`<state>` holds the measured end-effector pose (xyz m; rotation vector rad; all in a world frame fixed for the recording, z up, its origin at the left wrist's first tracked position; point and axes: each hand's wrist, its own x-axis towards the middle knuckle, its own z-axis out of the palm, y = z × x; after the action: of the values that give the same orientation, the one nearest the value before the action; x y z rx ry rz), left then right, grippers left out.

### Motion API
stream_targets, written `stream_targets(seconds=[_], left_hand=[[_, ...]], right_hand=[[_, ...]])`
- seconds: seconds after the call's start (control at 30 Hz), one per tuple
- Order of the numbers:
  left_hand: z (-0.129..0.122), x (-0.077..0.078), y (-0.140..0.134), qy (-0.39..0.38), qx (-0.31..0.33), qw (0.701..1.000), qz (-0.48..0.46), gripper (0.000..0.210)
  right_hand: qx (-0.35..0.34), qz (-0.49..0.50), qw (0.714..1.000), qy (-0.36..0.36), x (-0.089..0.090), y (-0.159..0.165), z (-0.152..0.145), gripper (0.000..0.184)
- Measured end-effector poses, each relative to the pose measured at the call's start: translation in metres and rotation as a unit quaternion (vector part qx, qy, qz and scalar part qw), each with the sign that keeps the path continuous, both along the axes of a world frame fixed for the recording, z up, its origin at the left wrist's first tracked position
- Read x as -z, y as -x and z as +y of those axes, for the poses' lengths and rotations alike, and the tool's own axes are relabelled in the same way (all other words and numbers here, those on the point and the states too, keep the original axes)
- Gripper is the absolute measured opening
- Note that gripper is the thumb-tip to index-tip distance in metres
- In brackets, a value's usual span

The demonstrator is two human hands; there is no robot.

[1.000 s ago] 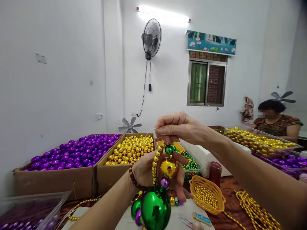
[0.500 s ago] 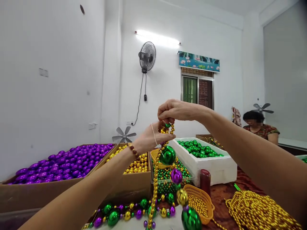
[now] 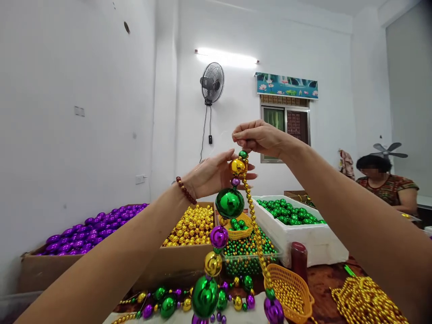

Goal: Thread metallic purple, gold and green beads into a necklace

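My right hand [image 3: 256,136] is raised, its fingertips pinched at the top of a bead necklace [image 3: 230,203]. Large green, purple and gold beads hang down on one side of it, a chain of small gold beads on the other. Just below, my left hand [image 3: 216,176] has its fingers stretched out and apart behind the upper beads; the gold bead lies against or close to it. A faint thread seems to loop off near my right fingertips. More strung beads [image 3: 168,307] in green, purple and gold lie on a pale cloth.
Boxes of purple beads [image 3: 101,229] and gold beads [image 3: 195,222] stand left. Ahead are a clear bin [image 3: 280,256], a white foam box [image 3: 320,245] and an orange basket [image 3: 305,288]. A dark red bottle [image 3: 299,261] and gold chains [image 3: 366,299] sit right. Another person [image 3: 388,182] sits beyond.
My right hand has risen, lifting the necklace. My left fingers, closed around its top before, have spread. The large beads now hang left of the gold chain, and the view has shifted.
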<state>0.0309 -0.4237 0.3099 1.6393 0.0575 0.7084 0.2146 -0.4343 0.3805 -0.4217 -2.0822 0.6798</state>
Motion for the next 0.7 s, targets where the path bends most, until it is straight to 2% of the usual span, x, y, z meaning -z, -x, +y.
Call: stream_targets(seconds=[0.07, 0.23, 0.33, 0.53, 0.7], left_hand=[[0.007, 0.002, 0.001, -0.024, -0.032, 0.999, -0.005, 0.018], [0.010, 0.005, 0.001, -0.087, -0.194, 0.976, -0.054, 0.012], [0.007, 0.004, 0.000, -0.108, -0.238, 0.962, -0.074, 0.007], [0.000, 0.000, -0.009, -0.147, -0.361, 0.913, -0.122, 0.012], [0.006, 0.007, -0.015, -0.199, -0.413, 0.877, -0.145, 0.022]], right_hand=[[0.019, 0.000, 1.000, -0.007, 0.003, -0.003, 0.007, 0.013], [0.092, -0.020, 0.995, -0.025, 0.012, 0.001, 0.022, 0.015], [0.113, -0.029, 0.992, -0.047, 0.012, 0.012, 0.027, 0.020], [0.102, -0.011, 0.990, -0.092, 0.002, 0.032, 0.032, 0.023], [0.079, -0.020, 0.992, -0.097, 0.006, 0.037, 0.033, 0.024]])
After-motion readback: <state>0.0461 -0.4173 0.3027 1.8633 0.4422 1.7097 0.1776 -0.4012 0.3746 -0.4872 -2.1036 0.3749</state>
